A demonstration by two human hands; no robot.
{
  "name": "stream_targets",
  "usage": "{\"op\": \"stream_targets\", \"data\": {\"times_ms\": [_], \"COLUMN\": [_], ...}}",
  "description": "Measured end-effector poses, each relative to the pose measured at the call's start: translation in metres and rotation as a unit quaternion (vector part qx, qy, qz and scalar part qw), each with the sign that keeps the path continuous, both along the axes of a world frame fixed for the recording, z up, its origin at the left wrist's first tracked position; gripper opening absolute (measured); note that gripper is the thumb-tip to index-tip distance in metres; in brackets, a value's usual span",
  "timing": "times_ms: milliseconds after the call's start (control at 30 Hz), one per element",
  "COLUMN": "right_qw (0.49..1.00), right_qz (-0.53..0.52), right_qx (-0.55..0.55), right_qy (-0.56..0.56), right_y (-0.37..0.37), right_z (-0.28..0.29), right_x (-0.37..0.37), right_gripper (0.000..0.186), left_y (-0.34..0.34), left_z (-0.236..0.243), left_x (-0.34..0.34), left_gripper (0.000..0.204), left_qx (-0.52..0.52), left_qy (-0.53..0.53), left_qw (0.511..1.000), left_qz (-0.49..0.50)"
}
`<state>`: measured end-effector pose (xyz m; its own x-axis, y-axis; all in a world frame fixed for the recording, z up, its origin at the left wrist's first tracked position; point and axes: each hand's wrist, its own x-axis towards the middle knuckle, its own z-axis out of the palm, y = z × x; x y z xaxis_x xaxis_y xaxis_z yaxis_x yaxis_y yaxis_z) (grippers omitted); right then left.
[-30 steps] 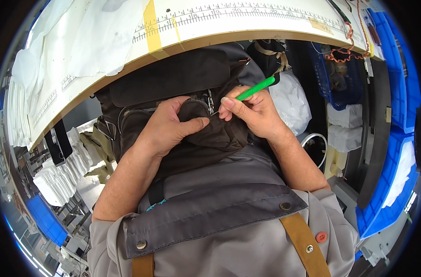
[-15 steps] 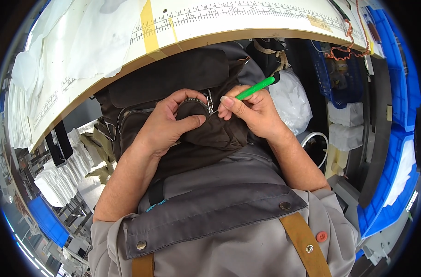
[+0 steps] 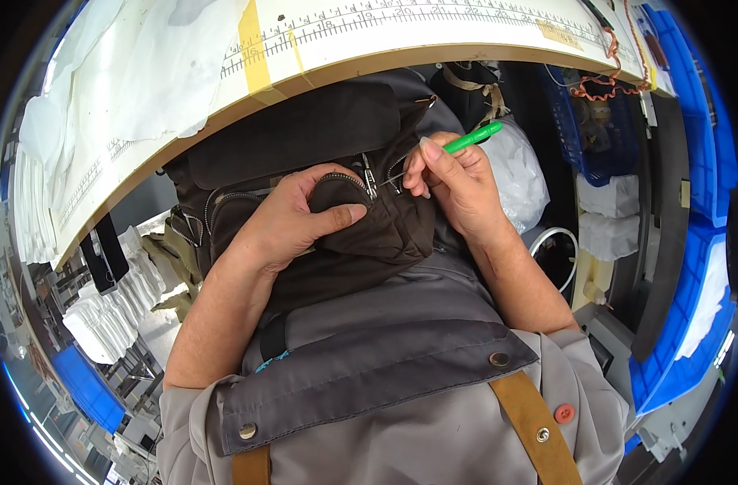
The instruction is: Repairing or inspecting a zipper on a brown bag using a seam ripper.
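Head view, and the white worktable [image 3: 433, 52] sweeps across the top, the dark brown bag [image 3: 296, 133] lying on the person's lap just below its edge. Both bare forearms [image 3: 219, 327] angle up and inward. Left hand [image 3: 292, 214] is pinching the bag's cloth, thumb laid on top, fingers bent behind a curved zip [image 3: 336, 175]. Right hand [image 3: 458, 178], thumb uppermost, grips a green-handled tool [image 3: 475, 137], handle slanting up rightward, thin tip [image 3: 393, 177] aimed left beside a metal zip pull [image 3: 370, 176]; whether they touch, no telling!
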<state>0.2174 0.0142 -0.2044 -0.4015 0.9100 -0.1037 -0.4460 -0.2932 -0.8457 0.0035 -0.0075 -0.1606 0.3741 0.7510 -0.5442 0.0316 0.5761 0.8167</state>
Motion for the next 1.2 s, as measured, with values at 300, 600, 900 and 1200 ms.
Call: {"op": "stream_targets", "data": {"times_ms": [300,600,900,1200], "right_qw": [1.000,0.872,0.888,0.931], "right_qz": [-0.018,-0.037,0.035,-0.006], "right_qx": [0.003,0.376,0.344,0.269], "right_qy": [0.022,-0.312,-0.303,-0.246], "right_y": [-0.001,0.001,0.001,-0.003], "right_z": [-0.002,0.020,0.021,0.016], "right_x": [-0.005,-0.008,-0.003,-0.003], "right_gripper": [0.026,0.021,0.019,0.022], "left_y": [0.000,0.007,0.044,0.060], "left_z": [-0.001,0.007,0.028,0.000], "left_x": [0.003,0.000,-0.024,-0.004], "left_gripper": [0.025,0.026,0.040,0.018], "left_qx": [0.012,-0.025,-0.028,0.009], "left_qy": [0.004,-0.001,-0.005,0.003], "left_qw": [1.000,1.000,0.989,0.979], "left_qz": [-0.004,0.003,-0.147,-0.204]}}
